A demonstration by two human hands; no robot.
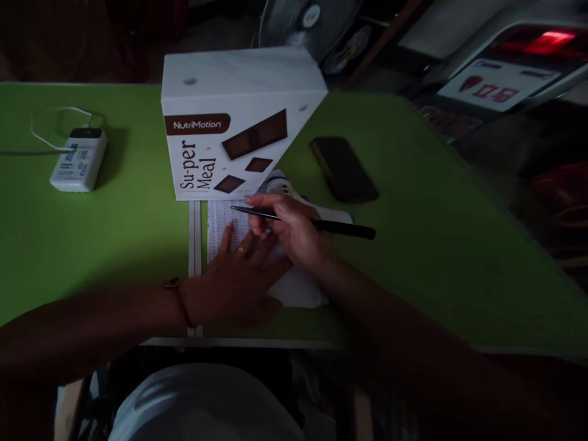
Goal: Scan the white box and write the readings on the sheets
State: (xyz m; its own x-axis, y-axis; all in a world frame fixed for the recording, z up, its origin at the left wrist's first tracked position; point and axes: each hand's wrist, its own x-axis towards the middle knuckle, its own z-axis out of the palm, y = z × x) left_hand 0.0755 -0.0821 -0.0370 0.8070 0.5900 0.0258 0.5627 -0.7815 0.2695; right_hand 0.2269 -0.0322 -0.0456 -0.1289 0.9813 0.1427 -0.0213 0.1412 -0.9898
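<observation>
My left hand [241,275] lies flat with its fingers spread on a sheet of printed paper [220,214], a ring on one finger and a bracelet at the wrist. Between the fingers of my right hand [294,229] is a dark pen [344,228], its tip pointing left above the paper. The hand hovers over or rests on the sheet; I cannot tell which. A white box [197,156] printed "NutriMotion Su-per Meal" stands just beyond the paper. Partly hidden behind my right hand is a white and blue object [333,214] whose kind I cannot make out.
A black phone [344,168] lies on the green table [138,233] to the right of the box. At the left sits a white device [80,160] with a cable plugged in. A fan [310,27] stands past the table's far edge. The scene is dim.
</observation>
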